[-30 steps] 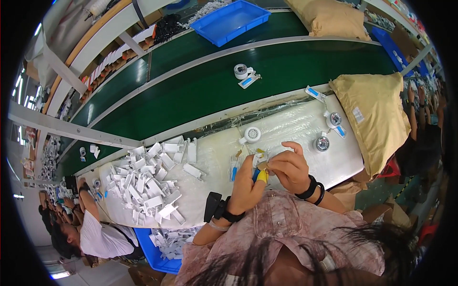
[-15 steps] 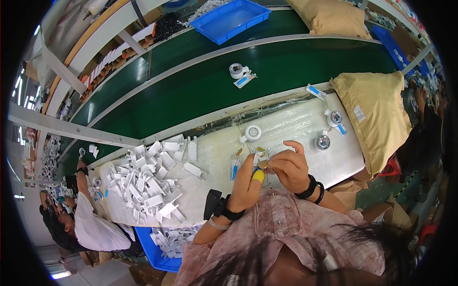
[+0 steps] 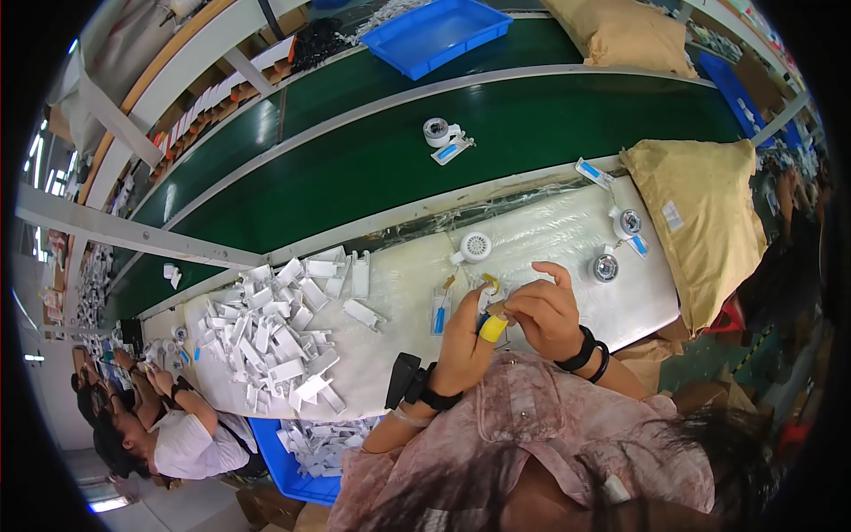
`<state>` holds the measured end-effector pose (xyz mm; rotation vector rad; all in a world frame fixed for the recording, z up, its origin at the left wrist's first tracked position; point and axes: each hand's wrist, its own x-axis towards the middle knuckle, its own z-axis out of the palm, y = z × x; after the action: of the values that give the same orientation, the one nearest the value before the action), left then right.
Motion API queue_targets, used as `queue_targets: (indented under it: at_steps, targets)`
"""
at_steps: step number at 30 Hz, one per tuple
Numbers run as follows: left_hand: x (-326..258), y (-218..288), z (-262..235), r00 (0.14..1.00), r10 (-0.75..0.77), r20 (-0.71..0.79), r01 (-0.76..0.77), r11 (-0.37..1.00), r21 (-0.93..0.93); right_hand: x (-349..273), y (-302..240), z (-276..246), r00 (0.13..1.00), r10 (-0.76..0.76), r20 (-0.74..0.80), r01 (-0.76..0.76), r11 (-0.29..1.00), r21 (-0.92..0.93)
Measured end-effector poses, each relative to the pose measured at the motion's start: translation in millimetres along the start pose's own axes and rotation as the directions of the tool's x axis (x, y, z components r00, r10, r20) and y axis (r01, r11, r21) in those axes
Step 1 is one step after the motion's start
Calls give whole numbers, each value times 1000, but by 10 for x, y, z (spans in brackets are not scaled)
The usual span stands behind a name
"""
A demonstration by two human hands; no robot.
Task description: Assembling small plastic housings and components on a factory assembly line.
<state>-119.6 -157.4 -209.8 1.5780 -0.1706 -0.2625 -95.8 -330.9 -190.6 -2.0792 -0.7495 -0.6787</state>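
My left hand is closed around a small white part with a yellow bit showing above the fingers. A yellow wrap covers one of its fingertips. Fingertips of my right hand pinch a small tan piece against that part; fingers hide most of both. Just left of my hands, a white housing with a blue cell lies on the plastic-covered table. Beyond them sits a round white fan head with a slotted grille. To the right lie round fan units with their insides showing.
White plastic housings are heaped on the left, above a blue bin of more parts. A green conveyor belt carries a fan unit. A brown paper sack stands right. Another person works far left.
My hands stay together on the small part, the yellow-wrapped fingertip turned slightly upward. At far left, the other person's arm has drawn back from the belt. The view has shifted slightly.
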Motion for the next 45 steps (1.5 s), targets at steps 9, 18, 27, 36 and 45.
queue_targets:
  at_steps: [9,18,27,36,45]
  targets:
    - [-6,-48,-23,1000,-15,-20,17,995,101,14,24,21,999,-22,44,23,1000,-13]
    - [54,42,-45,998,40,-52,-33,991,130,47,11,44,998,-29,51,31,998,-49]
    - [431,-161,-337,986,-160,50,167,917,-362,185,325,107,984,91,154,-91,996,-4]
    - [1600,-607,-1602,977,-97,-191,79,992,-103,423,1382,323,893,290,345,-322,946,39]
    - [2307,-1034,-2372,601,736,-313,254,196,947,859,2370,1191,863,300,406,-252,953,-168]
